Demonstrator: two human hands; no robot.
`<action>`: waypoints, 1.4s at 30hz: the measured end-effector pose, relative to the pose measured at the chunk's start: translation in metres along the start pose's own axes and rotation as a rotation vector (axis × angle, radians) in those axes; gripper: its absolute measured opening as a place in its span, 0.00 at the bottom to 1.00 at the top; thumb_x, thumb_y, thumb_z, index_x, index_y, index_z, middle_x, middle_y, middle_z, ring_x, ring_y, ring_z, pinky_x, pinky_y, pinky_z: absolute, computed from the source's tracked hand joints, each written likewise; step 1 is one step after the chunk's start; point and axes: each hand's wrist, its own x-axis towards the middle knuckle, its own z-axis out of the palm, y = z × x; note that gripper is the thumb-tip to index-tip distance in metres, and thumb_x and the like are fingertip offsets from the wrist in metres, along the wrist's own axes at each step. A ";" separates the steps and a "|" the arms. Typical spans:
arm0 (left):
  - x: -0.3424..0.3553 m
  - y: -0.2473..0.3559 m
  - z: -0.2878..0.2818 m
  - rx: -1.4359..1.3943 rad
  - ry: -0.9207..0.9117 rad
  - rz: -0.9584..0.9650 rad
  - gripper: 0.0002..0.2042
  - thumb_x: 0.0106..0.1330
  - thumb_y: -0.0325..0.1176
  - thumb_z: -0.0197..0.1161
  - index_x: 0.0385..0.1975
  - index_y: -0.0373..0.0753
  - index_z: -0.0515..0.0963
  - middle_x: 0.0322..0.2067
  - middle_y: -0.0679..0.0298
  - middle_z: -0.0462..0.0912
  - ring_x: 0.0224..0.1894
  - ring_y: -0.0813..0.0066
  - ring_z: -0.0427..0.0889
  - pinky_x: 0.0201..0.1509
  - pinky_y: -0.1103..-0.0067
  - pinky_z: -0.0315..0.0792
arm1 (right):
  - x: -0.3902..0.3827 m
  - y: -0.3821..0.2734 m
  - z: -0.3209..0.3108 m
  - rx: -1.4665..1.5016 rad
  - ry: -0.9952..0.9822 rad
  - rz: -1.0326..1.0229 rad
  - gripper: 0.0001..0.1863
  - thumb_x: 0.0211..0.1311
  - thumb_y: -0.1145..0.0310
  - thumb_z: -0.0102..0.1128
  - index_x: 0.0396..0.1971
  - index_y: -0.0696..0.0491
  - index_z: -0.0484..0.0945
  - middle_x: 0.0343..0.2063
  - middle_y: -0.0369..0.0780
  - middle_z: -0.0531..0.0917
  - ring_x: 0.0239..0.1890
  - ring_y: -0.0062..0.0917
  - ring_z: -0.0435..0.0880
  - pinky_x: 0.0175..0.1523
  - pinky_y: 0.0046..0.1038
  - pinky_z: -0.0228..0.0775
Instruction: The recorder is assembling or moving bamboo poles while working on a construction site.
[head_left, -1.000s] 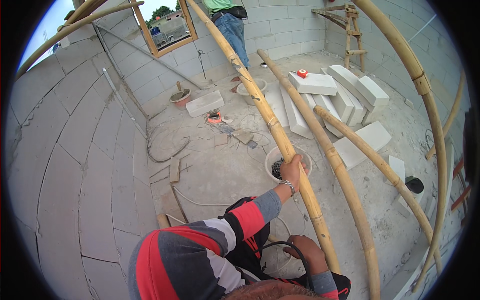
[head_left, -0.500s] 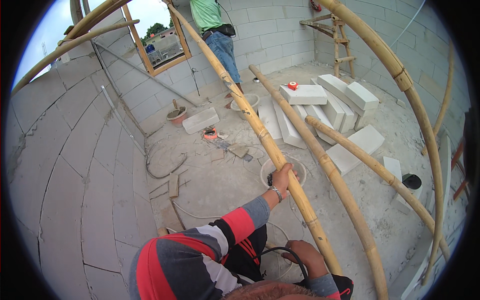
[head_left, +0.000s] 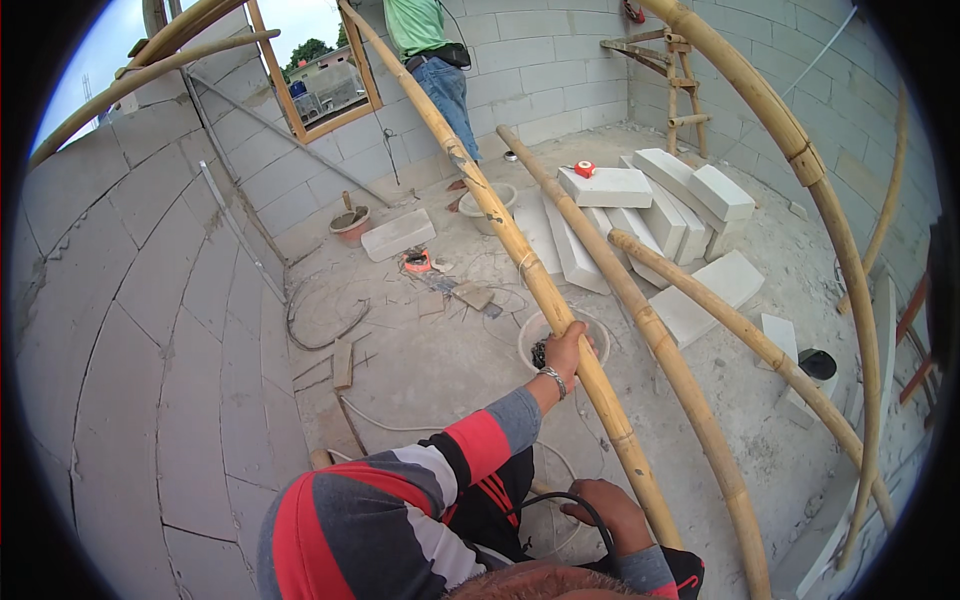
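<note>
The right hand (head_left: pixel 608 512) curls by a black cord (head_left: pixel 548 494); its fingertips are hidden, so I can't tell its grip. The left hand (head_left: pixel 563 358) squeezes a smooth, round bamboo pole (head_left: pixel 510 235), same as before. The pole slants over a pale bucket (head_left: pixel 528 338). Far back, a person (head_left: pixel 416 28) is cut off.

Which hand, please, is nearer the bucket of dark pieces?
Left: in this view, the left hand, on the bamboo pole, overlaps the bucket; the right hand is lower and farther.
</note>
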 end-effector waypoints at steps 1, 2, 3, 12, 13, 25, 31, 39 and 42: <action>0.000 0.000 0.001 -0.003 0.002 -0.003 0.15 0.63 0.41 0.64 0.42 0.38 0.76 0.30 0.61 0.81 0.26 0.68 0.83 0.31 0.69 0.81 | 0.000 0.000 0.001 0.002 0.002 0.005 0.25 0.61 0.50 0.65 0.48 0.54 0.82 0.44 0.48 0.87 0.51 0.43 0.84 0.55 0.42 0.76; 0.000 0.000 0.002 -0.019 0.015 0.004 0.14 0.62 0.40 0.65 0.39 0.38 0.76 0.28 0.61 0.80 0.25 0.68 0.82 0.30 0.70 0.79 | -0.002 -0.001 0.000 0.001 -0.002 0.008 0.25 0.61 0.50 0.65 0.48 0.54 0.82 0.44 0.48 0.87 0.51 0.43 0.84 0.55 0.42 0.76; 0.000 0.000 0.002 -0.035 0.028 0.013 0.13 0.60 0.40 0.66 0.37 0.37 0.76 0.26 0.62 0.79 0.24 0.68 0.81 0.30 0.70 0.77 | -0.004 -0.004 -0.003 0.007 -0.001 0.016 0.25 0.61 0.50 0.65 0.48 0.54 0.82 0.44 0.48 0.87 0.51 0.43 0.84 0.55 0.42 0.76; -0.001 0.000 0.003 -0.026 0.035 0.022 0.14 0.60 0.40 0.66 0.38 0.37 0.77 0.27 0.61 0.80 0.24 0.68 0.81 0.30 0.72 0.77 | -0.003 -0.002 0.000 0.003 -0.007 0.024 0.25 0.61 0.49 0.65 0.48 0.54 0.82 0.45 0.49 0.86 0.51 0.43 0.84 0.55 0.43 0.76; -0.001 0.000 0.003 -0.026 0.037 0.021 0.14 0.60 0.40 0.66 0.38 0.37 0.77 0.27 0.61 0.80 0.24 0.68 0.81 0.30 0.72 0.77 | -0.002 -0.002 0.001 -0.001 -0.010 0.020 0.25 0.61 0.50 0.65 0.48 0.54 0.82 0.45 0.49 0.86 0.51 0.43 0.85 0.55 0.43 0.76; 0.000 0.000 0.002 0.009 0.038 0.033 0.16 0.62 0.42 0.65 0.40 0.38 0.75 0.28 0.61 0.80 0.24 0.68 0.82 0.30 0.71 0.80 | -0.006 -0.011 -0.009 -0.004 -0.011 0.044 0.24 0.60 0.50 0.66 0.45 0.55 0.82 0.43 0.49 0.87 0.50 0.43 0.85 0.54 0.43 0.76; 0.000 0.001 0.004 0.009 0.046 0.020 0.14 0.62 0.41 0.65 0.39 0.38 0.74 0.27 0.61 0.80 0.24 0.69 0.82 0.30 0.71 0.79 | -0.005 -0.008 -0.009 0.010 -0.009 0.015 0.23 0.60 0.50 0.66 0.44 0.55 0.82 0.41 0.49 0.87 0.48 0.44 0.85 0.52 0.43 0.76; 0.001 -0.002 0.003 -0.009 0.043 0.057 0.13 0.62 0.40 0.65 0.36 0.39 0.74 0.26 0.62 0.80 0.24 0.69 0.82 0.30 0.71 0.79 | -0.001 -0.006 -0.007 0.009 0.003 -0.004 0.23 0.60 0.51 0.66 0.44 0.55 0.82 0.41 0.49 0.87 0.49 0.44 0.85 0.53 0.43 0.77; 0.001 -0.002 0.003 -0.009 0.044 0.063 0.13 0.61 0.40 0.66 0.35 0.38 0.74 0.26 0.61 0.80 0.24 0.69 0.82 0.30 0.72 0.79 | 0.001 -0.006 -0.008 0.006 -0.007 0.001 0.23 0.60 0.50 0.66 0.44 0.55 0.82 0.42 0.50 0.87 0.49 0.44 0.85 0.53 0.43 0.77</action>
